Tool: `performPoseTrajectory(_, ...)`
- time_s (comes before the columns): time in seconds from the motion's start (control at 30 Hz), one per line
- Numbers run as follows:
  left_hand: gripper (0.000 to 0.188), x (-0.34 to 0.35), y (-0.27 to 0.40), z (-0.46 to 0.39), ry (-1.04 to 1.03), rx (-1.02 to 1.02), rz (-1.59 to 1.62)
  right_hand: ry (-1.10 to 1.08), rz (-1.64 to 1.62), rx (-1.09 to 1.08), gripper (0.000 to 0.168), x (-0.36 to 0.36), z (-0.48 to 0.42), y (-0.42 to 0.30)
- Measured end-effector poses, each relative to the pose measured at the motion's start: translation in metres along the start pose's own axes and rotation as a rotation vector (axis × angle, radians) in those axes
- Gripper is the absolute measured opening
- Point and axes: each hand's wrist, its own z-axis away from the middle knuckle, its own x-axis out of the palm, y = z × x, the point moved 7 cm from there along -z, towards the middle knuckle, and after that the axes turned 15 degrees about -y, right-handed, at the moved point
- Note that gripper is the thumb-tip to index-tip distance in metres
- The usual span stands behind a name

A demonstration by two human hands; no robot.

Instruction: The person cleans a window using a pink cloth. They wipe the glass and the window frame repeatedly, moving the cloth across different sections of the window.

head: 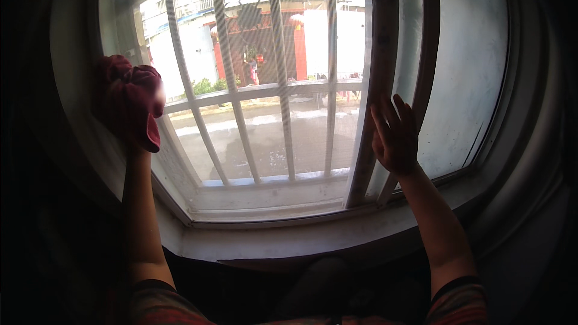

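Observation:
A dark red cloth [131, 95] is bunched at the left side of the window, beside the window frame. My left hand [135, 137] is behind or inside it, almost wholly hidden by its folds, so the grip on it does not show. On the right, my right hand [396, 137] is raised with fingers spread a little, at the dark upright frame of the sliding sash [384, 54]. That hand holds nothing; whether it touches the frame is unclear. Between the hands is a window screen [253, 144] with pale bars behind it.
A pale window sill [280, 246] runs below the frame. Frosted or clouded glass [465, 67] fills the right side. Outside are a paved street, a building with red door panels, green plants and a distant person [252, 71]. Dark surroundings lie at both sides.

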Motion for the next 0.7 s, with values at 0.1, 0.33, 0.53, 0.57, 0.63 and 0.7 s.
performPoseTrajectory(0.1,0.028,0.006,0.012,0.000,0.005,-0.024,0.067,0.006,0.004,0.002,0.055,0.000,0.000,0.000)
performPoseTrajectory(0.33,0.026,0.022,0.046,0.005,-0.010,-0.099,0.215,0.008,0.013,0.005,0.055,0.001,0.001,0.000)
performPoseTrajectory(0.53,0.027,0.043,0.077,0.020,-0.024,-0.237,0.282,0.010,0.030,-0.009,0.052,0.000,0.001,-0.002)
performPoseTrajectory(0.57,0.027,0.045,0.079,0.021,-0.031,-0.235,0.288,0.006,0.033,-0.006,0.051,0.001,0.001,-0.002)
performPoseTrajectory(0.63,0.027,0.046,0.088,0.023,-0.023,-0.136,0.051,0.007,0.027,0.003,0.053,0.000,0.001,-0.001)
performPoseTrajectory(0.7,0.027,0.051,0.102,0.026,-0.008,0.109,-0.215,0.007,0.018,0.008,0.054,0.000,0.001,-0.001)
